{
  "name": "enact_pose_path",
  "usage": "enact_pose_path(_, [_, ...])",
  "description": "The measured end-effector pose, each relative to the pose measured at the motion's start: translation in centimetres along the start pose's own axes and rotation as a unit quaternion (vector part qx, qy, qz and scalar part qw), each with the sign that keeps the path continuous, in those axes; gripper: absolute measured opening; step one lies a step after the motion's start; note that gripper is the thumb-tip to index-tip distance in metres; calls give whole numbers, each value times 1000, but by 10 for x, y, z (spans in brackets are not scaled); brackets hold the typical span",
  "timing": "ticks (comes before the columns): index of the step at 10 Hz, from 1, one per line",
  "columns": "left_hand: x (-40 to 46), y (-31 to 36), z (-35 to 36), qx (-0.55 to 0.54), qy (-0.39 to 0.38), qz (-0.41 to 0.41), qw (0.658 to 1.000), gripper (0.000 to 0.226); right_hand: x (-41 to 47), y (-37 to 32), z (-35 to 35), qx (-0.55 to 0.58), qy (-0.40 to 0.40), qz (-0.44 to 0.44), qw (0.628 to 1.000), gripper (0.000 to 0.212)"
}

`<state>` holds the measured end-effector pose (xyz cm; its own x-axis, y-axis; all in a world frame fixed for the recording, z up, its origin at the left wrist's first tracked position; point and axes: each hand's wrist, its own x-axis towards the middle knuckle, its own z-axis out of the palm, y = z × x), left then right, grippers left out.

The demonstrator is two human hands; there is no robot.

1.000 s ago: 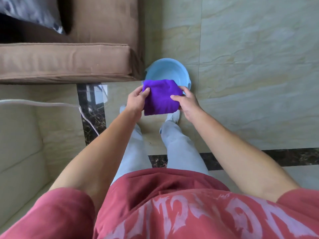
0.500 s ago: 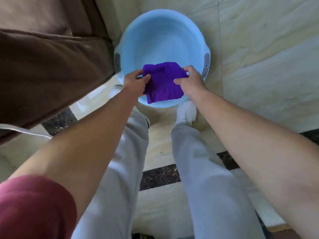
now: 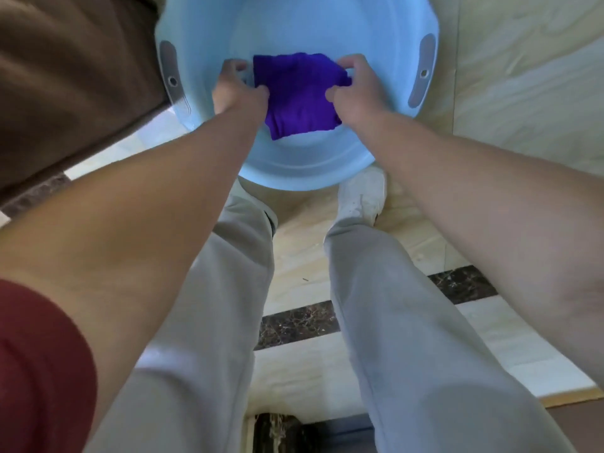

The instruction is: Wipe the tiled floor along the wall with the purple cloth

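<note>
A folded purple cloth hangs inside a light blue plastic basin that stands on the cream tiled floor. My left hand pinches the cloth's left edge. Gripping its right edge is my right hand. Both hands are down inside the basin, below its rim. The cloth's lower part is close to the basin bottom; I cannot tell whether it touches it.
A brown sofa presses against the basin's left side. My grey-trousered legs and a white shoe stand just before the basin. A dark marble strip crosses the tiles. More cream tile lies to the right.
I have bent lower, so the basin now fills the upper view. Both hands carried the cloth from above the rim down into the basin.
</note>
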<state>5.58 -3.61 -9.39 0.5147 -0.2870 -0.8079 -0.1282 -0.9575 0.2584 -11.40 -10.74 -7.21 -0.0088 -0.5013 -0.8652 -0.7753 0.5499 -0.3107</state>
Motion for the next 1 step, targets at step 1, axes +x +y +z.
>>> enact_pose_path(1, [-20,0,-18,-23,-14,-17,999,54,-20,-12,-10,-4,36,-3,999,54])
